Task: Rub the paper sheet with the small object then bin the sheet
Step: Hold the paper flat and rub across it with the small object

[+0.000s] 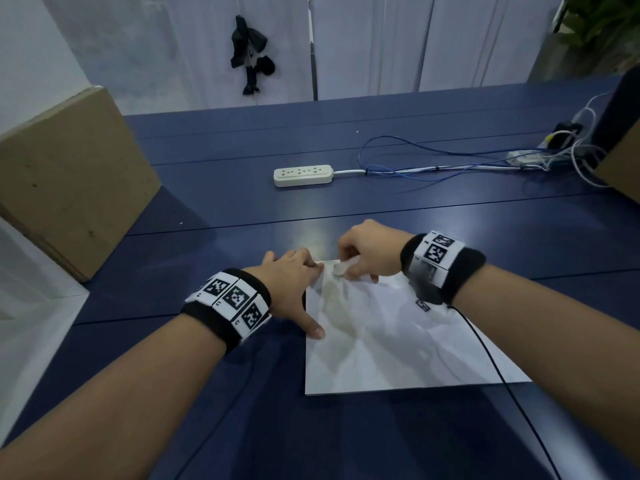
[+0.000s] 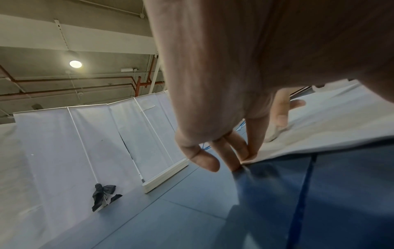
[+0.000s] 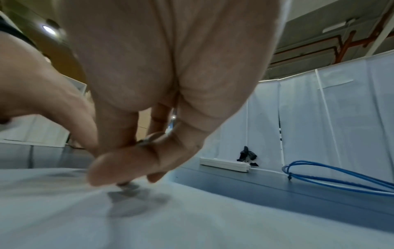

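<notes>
A creased white paper sheet lies flat on the blue table. My left hand presses its straight fingers on the sheet's far left corner, thumb on the left edge; the left wrist view shows the fingertips on the paper. My right hand pinches a small pale object and holds it down on the sheet just right of the left hand. In the right wrist view the thumb and fingers are curled round the small object, whose blurred tip touches the paper.
A white power strip and looped blue cable lie farther back on the table. Cardboard boxes stand at the left and right edge. A thin black wire crosses the sheet's right side. White screens close the back.
</notes>
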Tool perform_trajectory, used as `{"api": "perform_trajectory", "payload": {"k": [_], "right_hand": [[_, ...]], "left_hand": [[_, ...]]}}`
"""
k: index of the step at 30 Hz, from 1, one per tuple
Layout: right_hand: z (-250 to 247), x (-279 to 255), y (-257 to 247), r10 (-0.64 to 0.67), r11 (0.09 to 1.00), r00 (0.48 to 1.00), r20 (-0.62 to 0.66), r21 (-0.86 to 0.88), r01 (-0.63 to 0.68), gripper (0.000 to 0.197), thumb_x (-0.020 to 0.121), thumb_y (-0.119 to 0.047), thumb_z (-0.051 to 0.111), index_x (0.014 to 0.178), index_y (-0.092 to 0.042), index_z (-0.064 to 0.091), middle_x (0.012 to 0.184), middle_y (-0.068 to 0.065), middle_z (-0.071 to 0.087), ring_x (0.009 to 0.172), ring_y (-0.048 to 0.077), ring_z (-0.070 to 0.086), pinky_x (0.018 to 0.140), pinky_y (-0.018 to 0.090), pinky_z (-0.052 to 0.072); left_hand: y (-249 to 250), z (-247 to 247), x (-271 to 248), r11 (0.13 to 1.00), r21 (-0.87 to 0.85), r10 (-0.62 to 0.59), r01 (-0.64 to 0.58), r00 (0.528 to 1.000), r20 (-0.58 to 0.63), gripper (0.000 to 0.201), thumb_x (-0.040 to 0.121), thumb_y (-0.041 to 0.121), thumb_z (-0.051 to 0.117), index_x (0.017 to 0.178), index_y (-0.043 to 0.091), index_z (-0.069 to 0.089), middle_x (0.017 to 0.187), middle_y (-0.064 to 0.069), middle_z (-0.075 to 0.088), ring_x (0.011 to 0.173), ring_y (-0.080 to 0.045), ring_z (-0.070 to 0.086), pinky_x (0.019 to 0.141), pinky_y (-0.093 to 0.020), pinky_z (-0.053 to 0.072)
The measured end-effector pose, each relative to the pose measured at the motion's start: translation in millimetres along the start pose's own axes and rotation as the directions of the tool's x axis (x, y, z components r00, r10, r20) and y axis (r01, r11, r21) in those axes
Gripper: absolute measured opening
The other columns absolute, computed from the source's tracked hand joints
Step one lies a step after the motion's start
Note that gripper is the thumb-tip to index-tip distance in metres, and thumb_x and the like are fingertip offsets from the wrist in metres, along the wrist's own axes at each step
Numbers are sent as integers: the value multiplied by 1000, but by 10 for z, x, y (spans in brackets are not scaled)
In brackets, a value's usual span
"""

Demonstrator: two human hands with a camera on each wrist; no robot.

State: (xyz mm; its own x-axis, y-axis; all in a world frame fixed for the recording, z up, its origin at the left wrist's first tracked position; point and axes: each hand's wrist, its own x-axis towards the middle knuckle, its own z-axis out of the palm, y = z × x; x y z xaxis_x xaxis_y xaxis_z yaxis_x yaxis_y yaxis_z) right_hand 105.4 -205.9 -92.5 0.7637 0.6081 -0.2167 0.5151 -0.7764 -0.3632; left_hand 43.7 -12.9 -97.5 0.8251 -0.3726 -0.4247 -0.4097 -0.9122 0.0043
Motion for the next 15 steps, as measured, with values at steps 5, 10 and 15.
{"api": "perform_trajectory", "payload": {"k": [5,10,15], "right_hand": [[45,-187,-116,-99,995,953,288,25,96,20,75,-24,83,85,-18,67,63,-12,64,49,17,69,69,32,58],[-63,26,-37,32,998,999,-1,-50,-32,20,82,-25,74,78,-23,55,78,-3,61,49,20,69,52,27,52],[23,-159,-67,-57,997,971,232,71,42,18,76,-20,81,80,-18,63,67,0,67,45,18,65,49,20,48]], "left_hand": [[-1,5,9,1000,0,8,-8,1000,-9,110,55,84,67,143,24,40,125,8,32,117,-16,35,103,-38,28],[46,-49,8,999,45,-18,17,1000,10,108,54,84,68,139,24,42,130,4,34,118,-19,31,102,-41,27],[95,-89,47,998,66,-21,19,999,31,104,54,81,71,135,21,48,124,2,34,117,-18,32,99,-41,29]]}}
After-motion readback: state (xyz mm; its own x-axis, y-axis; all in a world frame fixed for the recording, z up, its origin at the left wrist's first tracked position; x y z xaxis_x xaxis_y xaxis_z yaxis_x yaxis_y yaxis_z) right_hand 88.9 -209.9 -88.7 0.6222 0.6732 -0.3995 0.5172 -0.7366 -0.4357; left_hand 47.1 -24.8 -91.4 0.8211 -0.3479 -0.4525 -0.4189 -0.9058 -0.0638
